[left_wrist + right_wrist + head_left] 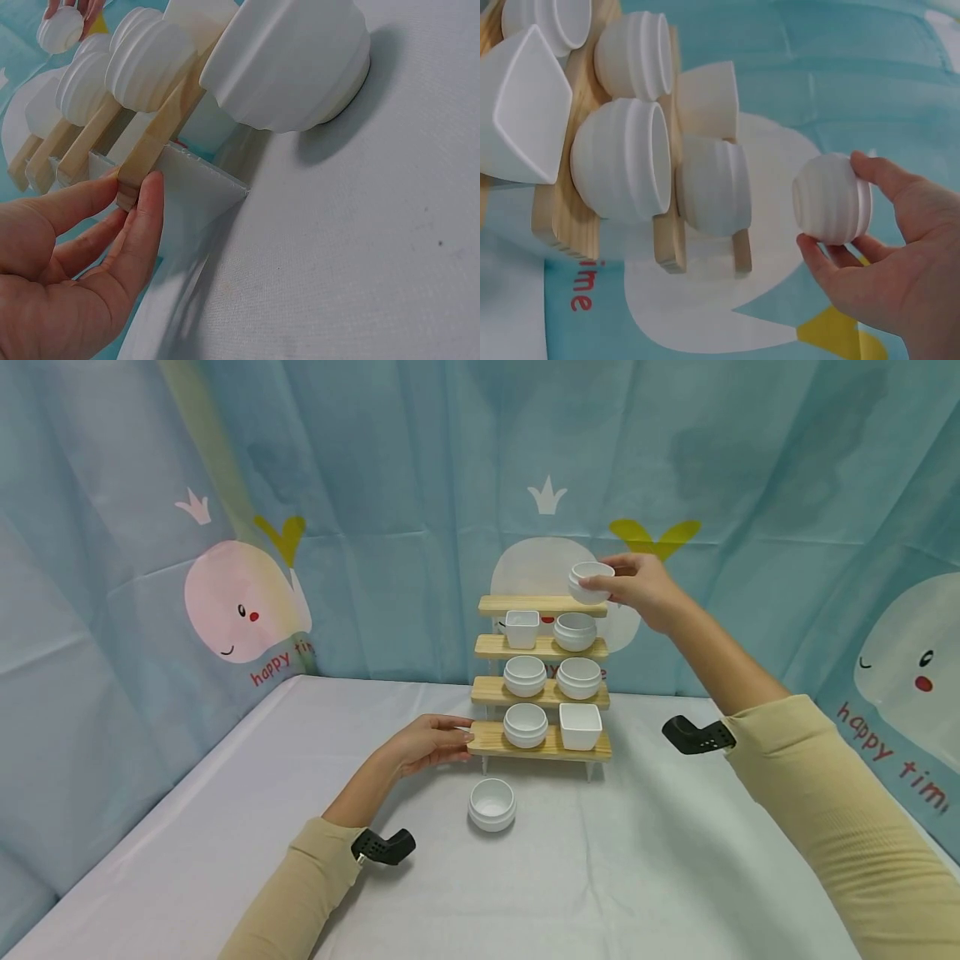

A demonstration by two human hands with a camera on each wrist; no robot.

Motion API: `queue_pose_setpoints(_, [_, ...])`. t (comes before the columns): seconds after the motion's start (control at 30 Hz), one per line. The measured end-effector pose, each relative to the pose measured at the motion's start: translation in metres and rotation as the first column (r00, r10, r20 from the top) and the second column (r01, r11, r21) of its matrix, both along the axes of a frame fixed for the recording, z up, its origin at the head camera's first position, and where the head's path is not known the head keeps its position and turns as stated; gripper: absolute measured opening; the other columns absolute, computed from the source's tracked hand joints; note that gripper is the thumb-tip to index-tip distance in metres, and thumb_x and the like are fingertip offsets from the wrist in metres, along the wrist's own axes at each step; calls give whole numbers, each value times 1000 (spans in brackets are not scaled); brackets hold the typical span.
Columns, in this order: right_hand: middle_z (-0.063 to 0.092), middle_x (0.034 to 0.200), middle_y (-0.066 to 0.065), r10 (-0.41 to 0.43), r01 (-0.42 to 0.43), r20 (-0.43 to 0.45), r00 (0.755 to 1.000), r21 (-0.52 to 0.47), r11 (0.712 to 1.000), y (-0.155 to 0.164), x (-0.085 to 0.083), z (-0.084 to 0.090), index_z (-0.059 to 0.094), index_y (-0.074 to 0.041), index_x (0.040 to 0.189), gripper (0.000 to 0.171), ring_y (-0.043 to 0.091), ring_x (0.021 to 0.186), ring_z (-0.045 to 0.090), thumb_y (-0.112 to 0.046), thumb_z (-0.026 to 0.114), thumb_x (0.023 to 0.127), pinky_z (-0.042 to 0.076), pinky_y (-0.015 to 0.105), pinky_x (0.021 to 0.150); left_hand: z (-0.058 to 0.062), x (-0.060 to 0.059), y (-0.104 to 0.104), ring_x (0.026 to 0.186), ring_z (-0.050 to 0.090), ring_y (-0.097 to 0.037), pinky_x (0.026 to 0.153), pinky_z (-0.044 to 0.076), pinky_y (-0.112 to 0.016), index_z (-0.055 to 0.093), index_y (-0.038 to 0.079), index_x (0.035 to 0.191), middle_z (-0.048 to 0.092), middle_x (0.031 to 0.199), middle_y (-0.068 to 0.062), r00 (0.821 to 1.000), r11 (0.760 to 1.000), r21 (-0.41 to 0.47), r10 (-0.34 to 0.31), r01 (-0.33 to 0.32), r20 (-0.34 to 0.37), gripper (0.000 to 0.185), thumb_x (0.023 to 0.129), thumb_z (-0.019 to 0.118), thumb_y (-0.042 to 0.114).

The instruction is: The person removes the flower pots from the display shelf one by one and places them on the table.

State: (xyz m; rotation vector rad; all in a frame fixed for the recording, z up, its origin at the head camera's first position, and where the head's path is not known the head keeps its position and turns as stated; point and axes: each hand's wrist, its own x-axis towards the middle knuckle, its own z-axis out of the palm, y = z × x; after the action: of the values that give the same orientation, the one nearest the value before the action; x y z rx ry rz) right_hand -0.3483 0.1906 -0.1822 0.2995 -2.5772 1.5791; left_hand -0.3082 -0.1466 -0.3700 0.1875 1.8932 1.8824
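Observation:
A tiered wooden stand [491, 739] with white legs stands on the table, its lower three shelves bearing white bowls, some round and two square. My left hand [433, 745] pinches the left end of the bottom shelf [146, 154] between thumb and fingers. Above the right end of the top shelf [525, 606], my right hand [647, 589] holds a small round ribbed bowl [832, 199] by its rim and side. That bowl appears raised off the shelf, beside the stand in the right wrist view. Another round bowl [492, 806] sits on the table in front of the stand.
White cloth [637, 860] covers the table. Behind the stand hangs a blue curtain [390, 593] printed with cartoon figures and lettering. A square bowl [581, 727] stands at the right of the bottom shelf, and another square bowl [522, 629] two shelves higher on the left.

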Motion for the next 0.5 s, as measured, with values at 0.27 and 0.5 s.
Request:
queue_pose_setpoints(0.27, [56,136,7,11,-11,0,1000,-45,999,6,7,-3,47,2,155,64,17,118,56,-26,71,103,42,45,124,1,0,0,88,72,-12,83,64,-23,42,-13,153,66,112,-13,1000,1000,-5,2,-2,5,50,107,57,0])
queue_pose_setpoints(0.5, [54,139,6,24,-23,18,1000,-47,999,12,14,-8,44,1,157,67,15,119,55,-27,71,103,41,45,124,1,0,0,87,72,-12,83,64,-23,41,-13,153,65,110,-13,1000,1000,1,2,-2,6,51,107,57,-1])
